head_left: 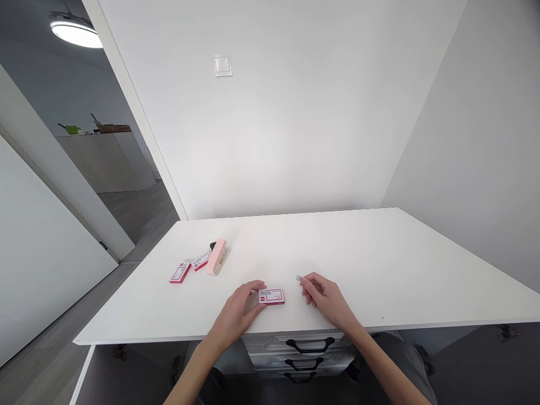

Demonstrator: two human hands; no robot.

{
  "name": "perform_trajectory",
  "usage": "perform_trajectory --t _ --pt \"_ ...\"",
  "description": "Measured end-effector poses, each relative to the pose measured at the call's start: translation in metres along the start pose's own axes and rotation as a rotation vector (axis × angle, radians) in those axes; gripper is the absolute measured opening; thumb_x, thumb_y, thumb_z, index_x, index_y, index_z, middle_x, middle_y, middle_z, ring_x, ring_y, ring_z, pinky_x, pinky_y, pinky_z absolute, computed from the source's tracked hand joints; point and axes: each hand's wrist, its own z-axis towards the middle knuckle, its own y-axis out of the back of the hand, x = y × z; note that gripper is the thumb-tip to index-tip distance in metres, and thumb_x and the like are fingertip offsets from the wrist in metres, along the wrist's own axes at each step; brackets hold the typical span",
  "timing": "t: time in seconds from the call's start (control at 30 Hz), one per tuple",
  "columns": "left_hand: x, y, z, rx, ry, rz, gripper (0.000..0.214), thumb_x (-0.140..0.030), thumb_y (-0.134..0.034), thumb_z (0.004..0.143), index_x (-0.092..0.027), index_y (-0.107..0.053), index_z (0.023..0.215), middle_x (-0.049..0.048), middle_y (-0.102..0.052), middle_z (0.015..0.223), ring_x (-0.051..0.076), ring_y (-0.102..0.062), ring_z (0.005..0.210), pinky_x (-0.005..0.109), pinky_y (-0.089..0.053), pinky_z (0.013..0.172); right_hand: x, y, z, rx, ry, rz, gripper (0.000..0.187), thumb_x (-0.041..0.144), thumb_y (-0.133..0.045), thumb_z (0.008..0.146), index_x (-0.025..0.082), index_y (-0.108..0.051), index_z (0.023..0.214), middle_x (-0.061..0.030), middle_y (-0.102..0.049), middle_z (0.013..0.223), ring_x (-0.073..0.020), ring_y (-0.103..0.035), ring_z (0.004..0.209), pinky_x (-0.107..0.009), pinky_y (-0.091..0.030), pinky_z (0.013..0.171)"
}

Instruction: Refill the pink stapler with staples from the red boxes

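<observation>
A small red-and-white staple box (271, 296) lies flat on the white table near its front edge. The thumb and fingers of my left hand (235, 313) close around its left end. To the right of the box, my right hand (327, 298) pinches a small grey strip of staples (299, 278) between thumb and fingertips, just over the tabletop. A pink stapler (216, 256) rests farther back on the left. Beside it lie a second staple box (201, 261) and a third staple box (180, 273).
Behind the stapler a small black object (212, 246) shows only in part. The white table (337, 247) meets a wall with a light switch (223, 65). Drawers with black handles (310, 344) sit below the front edge, and a doorway opens at left.
</observation>
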Motion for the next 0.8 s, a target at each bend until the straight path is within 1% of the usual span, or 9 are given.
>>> perform_trajectory --t 0.1,0.2,0.3,0.37,0.47,0.53,0.63,0.73,0.8 --pt "-0.003 -0.01 0.008 -0.036 0.003 0.004 0.043 -0.036 -0.065 0.093 -0.031 -0.054 0.134 0.0054 -0.063 0.135 0.026 -0.061 0.121 0.042 -0.05 0.103 0.002 0.0 0.0 -0.004 0.005 -0.009 0.044 0.066 -0.052 0.096 0.024 -0.062 0.086 -0.002 -0.066 0.076 -0.0181 -0.059 0.064 -0.031 -0.046 0.062" --pt "-0.002 -0.013 0.009 -0.092 0.062 0.0 0.054 -0.035 -0.071 0.088 -0.029 -0.05 0.137 0.0049 -0.068 0.115 0.026 -0.062 0.114 0.044 -0.049 0.101 0.002 0.001 0.0 -0.008 0.003 -0.051 0.044 0.064 -0.051 0.097 0.024 -0.062 0.085 -0.0014 -0.066 0.075 -0.0178 -0.059 0.063 -0.031 -0.046 0.063" --pt "0.0 -0.013 0.009 -0.079 0.108 -0.049 0.06 -0.033 -0.072 0.087 -0.03 -0.045 0.14 0.0021 -0.07 0.103 0.026 -0.063 0.113 0.045 -0.044 0.105 0.003 0.001 0.0 -0.021 0.017 -0.151 0.042 0.062 -0.05 0.098 0.024 -0.066 0.088 -0.0011 -0.066 0.07 -0.019 -0.06 0.065 -0.031 -0.046 0.064" --pt "0.0 -0.013 0.009 -0.073 0.125 -0.08 0.061 -0.034 -0.072 0.086 -0.03 -0.044 0.14 0.0022 -0.071 0.105 0.026 -0.063 0.114 0.046 -0.042 0.107 0.003 0.001 0.0 -0.012 0.049 -0.194 0.04 0.06 -0.052 0.097 0.024 -0.068 0.089 -0.0034 -0.071 0.081 -0.0193 -0.062 0.068 -0.031 -0.046 0.065" --pt "0.0 -0.015 0.01 -0.086 0.154 -0.1 0.059 -0.036 -0.071 0.087 -0.031 -0.044 0.139 0.003 -0.072 0.109 0.026 -0.063 0.116 0.045 -0.042 0.107 0.006 0.0 0.0 0.035 0.071 -0.186 0.037 0.056 -0.053 0.098 0.025 -0.07 0.088 -0.0059 -0.074 0.111 -0.0184 -0.065 0.073 -0.032 -0.048 0.067" --pt "-0.001 -0.015 0.011 -0.097 0.158 -0.109 0.059 -0.037 -0.071 0.087 -0.03 -0.046 0.139 0.0035 -0.073 0.11 0.027 -0.063 0.117 0.045 -0.042 0.107 0.007 0.0 0.0 0.057 0.054 -0.189 0.035 0.054 -0.052 0.098 0.025 -0.071 0.09 -0.0051 -0.073 0.118 -0.0186 -0.065 0.074 -0.032 -0.049 0.068" --pt "-0.001 -0.016 0.012 -0.117 0.148 -0.123 0.057 -0.038 -0.072 0.086 -0.031 -0.049 0.137 0.0036 -0.075 0.107 0.028 -0.064 0.116 0.047 -0.042 0.106 0.009 -0.001 0.0 0.075 0.044 -0.229 0.033 0.052 -0.053 0.098 0.027 -0.074 0.091 -0.004 -0.075 0.117 -0.0199 -0.064 0.076 -0.033 -0.048 0.067" --pt "-0.001 -0.016 0.013 -0.118 0.147 -0.134 0.055 -0.041 -0.071 0.086 -0.032 -0.051 0.136 0.0027 -0.076 0.106 0.029 -0.064 0.116 0.048 -0.043 0.105 0.01 -0.002 0.0 0.104 0.05 -0.281 0.033 0.051 -0.052 0.099 0.029 -0.077 0.097 -0.0025 -0.078 0.104 -0.0209 -0.063 0.076 -0.032 -0.046 0.065" --pt "-0.001 -0.017 0.012 -0.102 0.143 -0.129 0.054 -0.043 -0.07 0.087 -0.032 -0.05 0.137 0.0024 -0.076 0.106 0.029 -0.064 0.117 0.048 -0.043 0.105 0.011 -0.002 0.0 0.122 0.061 -0.312 0.032 0.05 -0.052 0.099 0.031 -0.078 0.101 -0.0015 -0.078 0.101 -0.0208 -0.063 0.075 -0.031 -0.044 0.064"
